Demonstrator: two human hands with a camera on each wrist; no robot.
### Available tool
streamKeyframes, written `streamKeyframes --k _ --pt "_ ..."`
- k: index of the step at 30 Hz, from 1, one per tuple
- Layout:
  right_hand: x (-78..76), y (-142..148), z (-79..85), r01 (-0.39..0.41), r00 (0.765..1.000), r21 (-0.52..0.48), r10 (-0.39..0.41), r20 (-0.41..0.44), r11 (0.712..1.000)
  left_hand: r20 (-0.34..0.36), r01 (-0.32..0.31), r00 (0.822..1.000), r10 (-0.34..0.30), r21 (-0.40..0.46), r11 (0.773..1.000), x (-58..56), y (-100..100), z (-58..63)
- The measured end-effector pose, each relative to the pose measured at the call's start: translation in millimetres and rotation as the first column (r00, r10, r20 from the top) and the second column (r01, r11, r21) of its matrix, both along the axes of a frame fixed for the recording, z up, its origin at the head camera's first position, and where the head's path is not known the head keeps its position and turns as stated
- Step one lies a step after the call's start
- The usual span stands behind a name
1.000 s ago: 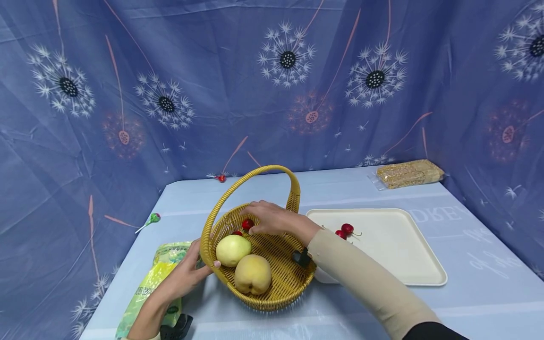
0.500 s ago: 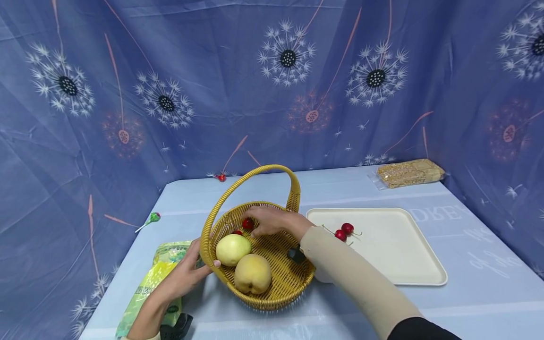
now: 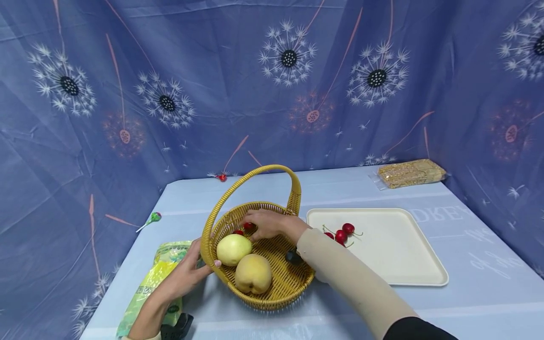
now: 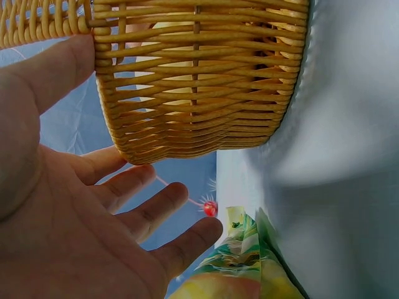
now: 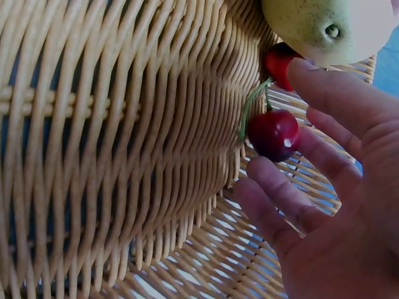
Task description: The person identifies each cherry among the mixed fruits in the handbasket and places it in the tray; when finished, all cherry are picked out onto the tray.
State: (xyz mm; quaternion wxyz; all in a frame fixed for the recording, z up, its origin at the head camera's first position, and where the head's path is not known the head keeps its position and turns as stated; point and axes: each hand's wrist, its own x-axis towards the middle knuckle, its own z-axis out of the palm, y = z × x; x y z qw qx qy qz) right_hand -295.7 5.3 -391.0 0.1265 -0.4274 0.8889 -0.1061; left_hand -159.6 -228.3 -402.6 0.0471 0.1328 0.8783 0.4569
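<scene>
A yellow wicker basket (image 3: 278, 285) with a tall handle stands mid-table. My left hand (image 3: 182, 276) holds its left side at the foot of the handle, thumb in front and fingers behind; in the left wrist view the other fingers spread beside the weave. My right hand (image 3: 265, 223) reaches inside, toward the far wall. In the right wrist view its loosely bent fingers surround a dark red cherry (image 5: 272, 134), and the thumb overlaps a second cherry (image 5: 278, 61). A pale yellow pear (image 3: 233, 249) and a yellow peach (image 3: 253, 274) lie in the basket's left half.
A cream tray (image 3: 395, 250) with several stemmed cherries (image 3: 341, 235) lies to the right, partly behind my right sleeve. Green-yellow packets (image 3: 146, 288) lie under my left forearm. A wrapped golden block (image 3: 410, 173) is at the back right. Lollipops (image 3: 154, 217) lie near the left edge.
My right hand has shifted slightly down toward the cherries, and its forearm has drawn a little left, showing more of the tray's cherries. The left hand and basket stay put.
</scene>
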Motion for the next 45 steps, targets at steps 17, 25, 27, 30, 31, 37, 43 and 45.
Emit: streamKeyframes --k 17,25,27,30,31,37,43,45 --pt "-2.9 9.5 -3.8 0.037 0.999 0.026 -0.037 0.010 0.999 0.006 -0.002 1.000 0.002 -0.005 1.000 0.2 0.0 2.0" --pt "-2.0 6.9 -5.9 0.011 1.000 0.040 -0.011 0.007 0.999 0.003 0.002 1.000 -0.002 -0.003 1.000 0.2 0.0 1.7" --pt "-1.5 6.3 -6.2 0.009 1.000 0.046 -0.009 -0.002 0.999 0.003 0.002 1.000 -0.002 -0.004 1.000 0.2 0.0 1.5" --pt "-0.9 5.8 -6.5 0.008 1.000 0.050 -0.007 -0.012 0.999 0.005 0.003 1.000 -0.003 -0.004 1.000 0.3 0.1 1.1" --pt "-0.9 5.8 -6.6 0.008 1.000 0.048 -0.008 -0.012 0.999 0.005 0.003 1.000 -0.003 -0.004 1.000 0.3 0.1 1.1" --pt "-1.3 8.5 -4.2 0.005 0.999 0.044 -0.003 -0.050 0.999 0.007 0.002 1.000 -0.002 -0.008 1.000 0.4 0.4 1.0" --pt "3.1 15.4 9.0 0.032 0.998 0.009 -0.031 -0.056 0.999 0.010 -0.001 1.000 0.001 -0.010 1.000 0.8 0.2 1.8" --pt "6.2 18.6 16.8 0.049 0.998 -0.010 -0.049 -0.039 0.999 0.013 -0.004 1.000 0.004 -0.010 1.000 0.8 0.1 2.4"
